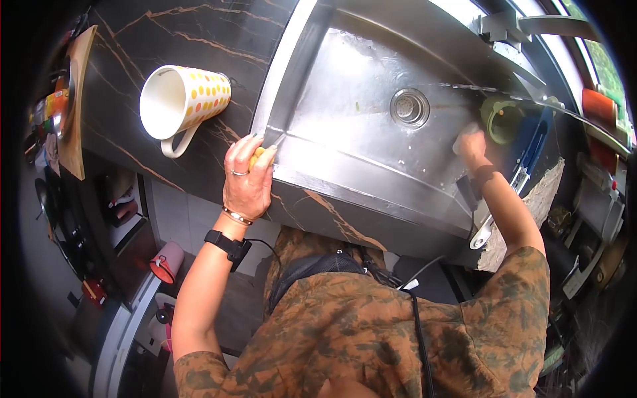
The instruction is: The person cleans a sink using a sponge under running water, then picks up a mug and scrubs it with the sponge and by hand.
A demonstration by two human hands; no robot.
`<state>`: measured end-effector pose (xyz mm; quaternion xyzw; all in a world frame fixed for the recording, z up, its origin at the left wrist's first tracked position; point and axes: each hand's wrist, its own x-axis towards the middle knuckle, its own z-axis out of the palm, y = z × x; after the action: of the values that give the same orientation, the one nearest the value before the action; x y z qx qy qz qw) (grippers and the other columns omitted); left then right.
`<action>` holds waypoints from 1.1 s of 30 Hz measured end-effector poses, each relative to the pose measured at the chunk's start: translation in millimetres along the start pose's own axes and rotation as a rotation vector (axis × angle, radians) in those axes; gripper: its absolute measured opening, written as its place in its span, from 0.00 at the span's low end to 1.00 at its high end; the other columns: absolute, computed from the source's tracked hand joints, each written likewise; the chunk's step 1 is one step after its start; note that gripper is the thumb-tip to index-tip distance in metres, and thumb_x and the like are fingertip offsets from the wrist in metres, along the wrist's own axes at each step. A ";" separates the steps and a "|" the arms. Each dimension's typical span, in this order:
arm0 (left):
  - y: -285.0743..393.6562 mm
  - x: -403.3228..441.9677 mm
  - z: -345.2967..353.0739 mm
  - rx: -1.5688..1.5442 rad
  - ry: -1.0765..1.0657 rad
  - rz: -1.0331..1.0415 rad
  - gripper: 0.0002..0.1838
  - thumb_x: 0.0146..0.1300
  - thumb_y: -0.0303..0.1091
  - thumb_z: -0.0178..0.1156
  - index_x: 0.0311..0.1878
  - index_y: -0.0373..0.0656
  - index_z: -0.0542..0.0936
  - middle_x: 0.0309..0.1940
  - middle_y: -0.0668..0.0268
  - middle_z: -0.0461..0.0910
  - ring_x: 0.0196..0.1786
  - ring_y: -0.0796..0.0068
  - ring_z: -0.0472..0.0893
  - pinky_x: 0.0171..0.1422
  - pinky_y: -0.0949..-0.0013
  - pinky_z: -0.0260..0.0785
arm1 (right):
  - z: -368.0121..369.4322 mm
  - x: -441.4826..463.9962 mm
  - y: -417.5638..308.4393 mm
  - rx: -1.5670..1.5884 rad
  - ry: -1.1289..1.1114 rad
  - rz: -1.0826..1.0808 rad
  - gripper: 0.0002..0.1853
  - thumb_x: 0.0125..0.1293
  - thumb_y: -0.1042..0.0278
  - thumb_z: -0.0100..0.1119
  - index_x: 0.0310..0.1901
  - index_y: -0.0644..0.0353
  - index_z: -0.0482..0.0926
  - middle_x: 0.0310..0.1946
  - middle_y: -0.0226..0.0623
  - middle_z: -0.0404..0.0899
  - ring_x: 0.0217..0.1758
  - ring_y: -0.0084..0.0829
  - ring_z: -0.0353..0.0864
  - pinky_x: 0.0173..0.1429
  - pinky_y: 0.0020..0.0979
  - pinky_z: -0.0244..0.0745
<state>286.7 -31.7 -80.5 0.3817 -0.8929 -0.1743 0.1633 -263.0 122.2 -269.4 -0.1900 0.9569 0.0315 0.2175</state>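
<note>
At the near left corner of the sink [345, 149], my left hand [247, 174] rests on the rim. Its fingers curl round a small yellow thing [257, 158], mostly hidden, perhaps a sponge. Inside the basin, on the right side, is my right hand [472, 147], blurred and closed. Something pale and see-through shows at its fingertips, too smeared to name. Just beyond that hand is a yellow-green container [501, 121]. A white mug with yellow and orange dots [209, 93] lies on its side on the counter, its mouth to the left and its handle towards me.
The drain [409, 108] sits in the basin floor. A metal tap [504, 30] reaches over the far right edge. A blue object [533, 139] stands at the basin's right side. A wooden board [76, 103] is at the dark, veined counter's [126, 46] left end.
</note>
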 end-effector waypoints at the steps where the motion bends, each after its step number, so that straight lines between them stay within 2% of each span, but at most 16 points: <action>1: 0.5 0.5 -0.7 -0.004 0.003 -0.001 0.21 0.57 0.24 0.59 0.56 0.44 0.77 0.59 0.57 0.70 0.64 0.53 0.68 0.70 0.51 0.59 | -14.5 -28.7 -26.6 0.087 0.177 -0.236 0.22 0.59 0.71 0.53 0.56 0.65 0.75 0.45 0.49 0.82 0.48 0.41 0.84 0.50 0.37 0.77; 2: 0.6 1.6 -0.9 -0.006 0.006 -0.004 0.21 0.56 0.24 0.61 0.56 0.45 0.78 0.59 0.57 0.70 0.63 0.53 0.68 0.70 0.52 0.59 | -27.6 -67.6 -63.0 0.174 0.354 -0.475 0.25 0.57 0.74 0.51 0.59 0.63 0.73 0.47 0.50 0.82 0.50 0.39 0.83 0.51 0.38 0.77; 4: 1.9 0.7 -0.5 -0.003 0.008 -0.011 0.21 0.56 0.25 0.61 0.56 0.45 0.78 0.59 0.57 0.70 0.63 0.53 0.68 0.70 0.52 0.60 | -39.8 -100.9 -108.1 0.373 0.184 -0.680 0.32 0.57 0.76 0.47 0.67 0.63 0.63 0.54 0.52 0.78 0.55 0.41 0.80 0.54 0.38 0.74; 6: 0.8 1.6 -0.8 0.008 0.008 -0.006 0.21 0.56 0.25 0.61 0.56 0.45 0.78 0.59 0.58 0.70 0.63 0.53 0.68 0.69 0.52 0.60 | -48.7 -125.9 -153.6 0.729 -0.142 -0.576 0.33 0.54 0.78 0.46 0.66 0.64 0.64 0.49 0.52 0.79 0.51 0.48 0.80 0.57 0.41 0.74; 7: 0.0 2.4 -1.0 0.008 0.009 -0.005 0.21 0.56 0.25 0.61 0.56 0.45 0.78 0.59 0.58 0.70 0.63 0.53 0.68 0.69 0.52 0.60 | -37.7 -124.5 -167.4 0.861 -0.283 -0.543 0.35 0.55 0.78 0.47 0.69 0.64 0.61 0.51 0.54 0.76 0.54 0.53 0.77 0.62 0.43 0.71; 10: 0.0 1.3 -0.5 0.002 0.005 -0.003 0.21 0.57 0.24 0.60 0.56 0.45 0.77 0.59 0.57 0.69 0.64 0.53 0.68 0.70 0.51 0.59 | 6.1 -118.1 -177.2 0.214 -0.183 -0.624 0.37 0.55 0.80 0.48 0.71 0.63 0.57 0.57 0.56 0.71 0.59 0.52 0.72 0.66 0.41 0.67; 11: -0.1 -0.3 -0.1 -0.002 0.000 -0.003 0.21 0.57 0.24 0.59 0.56 0.45 0.77 0.60 0.56 0.69 0.64 0.52 0.68 0.70 0.51 0.59 | 8.4 -124.0 -180.3 0.082 -0.188 -0.556 0.39 0.58 0.78 0.54 0.72 0.61 0.55 0.66 0.58 0.61 0.69 0.55 0.61 0.73 0.42 0.58; 14: -0.4 -1.4 -1.5 -0.007 -0.006 -0.013 0.21 0.58 0.24 0.58 0.57 0.45 0.76 0.60 0.56 0.69 0.64 0.52 0.68 0.70 0.50 0.59 | 4.1 -151.5 -200.1 0.073 0.047 -1.201 0.39 0.60 0.72 0.59 0.73 0.59 0.54 0.70 0.61 0.53 0.74 0.57 0.53 0.76 0.46 0.52; 15: 0.3 -1.8 -2.1 0.000 -0.013 -0.013 0.21 0.58 0.24 0.58 0.57 0.45 0.76 0.60 0.56 0.69 0.64 0.52 0.68 0.70 0.50 0.59 | 6.0 -159.4 -209.1 0.045 0.030 -1.266 0.38 0.63 0.67 0.60 0.74 0.57 0.54 0.73 0.61 0.47 0.76 0.58 0.48 0.77 0.48 0.49; 18: 0.7 1.1 -0.7 -0.001 -0.006 -0.014 0.21 0.57 0.24 0.59 0.57 0.45 0.77 0.60 0.55 0.69 0.64 0.52 0.68 0.70 0.49 0.59 | 41.6 -161.7 -237.5 0.233 -0.031 -1.117 0.37 0.65 0.65 0.58 0.73 0.60 0.54 0.75 0.58 0.44 0.77 0.58 0.44 0.78 0.48 0.47; 19: 0.9 0.3 -0.4 0.000 -0.005 -0.018 0.22 0.57 0.24 0.59 0.57 0.45 0.77 0.60 0.55 0.69 0.64 0.52 0.68 0.70 0.49 0.58 | 57.0 -167.9 -243.4 0.211 -0.080 -1.010 0.36 0.66 0.65 0.55 0.72 0.64 0.53 0.76 0.57 0.41 0.79 0.56 0.42 0.79 0.47 0.44; 22: -0.1 -2.2 -0.8 0.001 -0.017 -0.020 0.21 0.57 0.25 0.59 0.57 0.45 0.77 0.60 0.56 0.69 0.64 0.52 0.69 0.70 0.49 0.58 | 85.1 -190.8 -237.1 -0.061 -0.114 -1.254 0.34 0.65 0.71 0.50 0.72 0.69 0.52 0.76 0.57 0.40 0.79 0.53 0.41 0.80 0.46 0.43; 25: 0.0 -0.6 -1.8 -0.008 -0.019 -0.027 0.21 0.57 0.26 0.59 0.56 0.46 0.77 0.59 0.56 0.70 0.64 0.52 0.69 0.70 0.49 0.58 | 92.6 -213.6 -222.0 -0.046 -0.425 -1.623 0.34 0.62 0.79 0.45 0.72 0.69 0.52 0.76 0.57 0.40 0.80 0.51 0.41 0.80 0.46 0.43; 28: -0.2 -0.8 -1.8 0.004 -0.028 -0.027 0.21 0.57 0.26 0.58 0.56 0.46 0.77 0.59 0.56 0.70 0.64 0.52 0.68 0.70 0.49 0.58 | 86.6 -181.3 -271.3 -0.001 -0.177 -1.520 0.35 0.60 0.82 0.41 0.72 0.70 0.52 0.76 0.57 0.42 0.80 0.52 0.41 0.80 0.46 0.43; 31: 1.3 0.9 -3.7 -0.008 -0.023 -0.037 0.22 0.54 0.25 0.61 0.55 0.46 0.78 0.59 0.58 0.70 0.63 0.54 0.69 0.69 0.51 0.58 | 70.5 -124.4 -320.7 0.086 0.037 -1.309 0.35 0.59 0.84 0.38 0.72 0.70 0.51 0.76 0.58 0.42 0.80 0.52 0.39 0.81 0.46 0.40; 33: 1.0 1.4 -2.6 -0.018 -0.018 -0.043 0.22 0.53 0.24 0.62 0.53 0.47 0.79 0.58 0.59 0.71 0.63 0.55 0.70 0.69 0.52 0.58 | 50.3 -92.4 -320.7 0.000 0.082 -1.136 0.35 0.62 0.79 0.41 0.73 0.66 0.50 0.76 0.56 0.44 0.80 0.50 0.41 0.80 0.47 0.41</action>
<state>286.2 -32.5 -77.6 0.3977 -0.8844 -0.1891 0.1547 -44.7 -135.2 -268.1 -0.6757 0.7122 -0.0979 0.1632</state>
